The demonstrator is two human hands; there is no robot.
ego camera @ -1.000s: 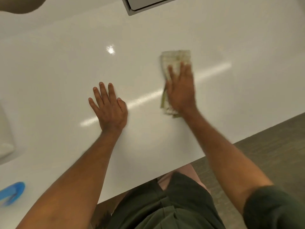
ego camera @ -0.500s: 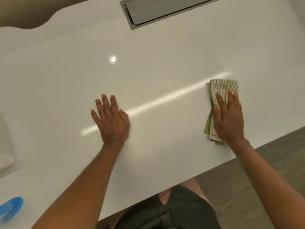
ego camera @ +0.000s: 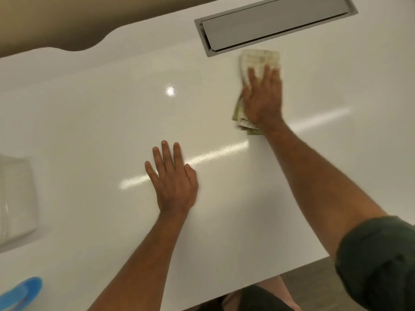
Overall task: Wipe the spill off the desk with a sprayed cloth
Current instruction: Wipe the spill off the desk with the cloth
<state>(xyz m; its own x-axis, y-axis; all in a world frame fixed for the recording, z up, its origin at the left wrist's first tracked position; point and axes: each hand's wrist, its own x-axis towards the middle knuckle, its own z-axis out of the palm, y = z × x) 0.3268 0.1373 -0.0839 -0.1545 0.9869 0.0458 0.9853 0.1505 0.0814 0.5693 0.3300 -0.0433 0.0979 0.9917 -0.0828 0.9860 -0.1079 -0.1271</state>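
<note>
A folded cloth, pale with green stripes, lies flat on the glossy white desk toward the back, just in front of the grey cable hatch. My right hand presses down on it with straight fingers; only the cloth's far end and left edge show past the hand. My left hand rests flat on the desk's middle, fingers spread, holding nothing. No spill can be made out on the shiny surface.
A grey metal cable hatch is set into the desk at the back right. A white folded item lies at the left edge. A blue object shows at the bottom left corner. The desk's front edge runs along the lower right.
My right hand slid the cloth from the middle out to the right, then back left and away from me, up to the hatch. The left hand stayed planted.
</note>
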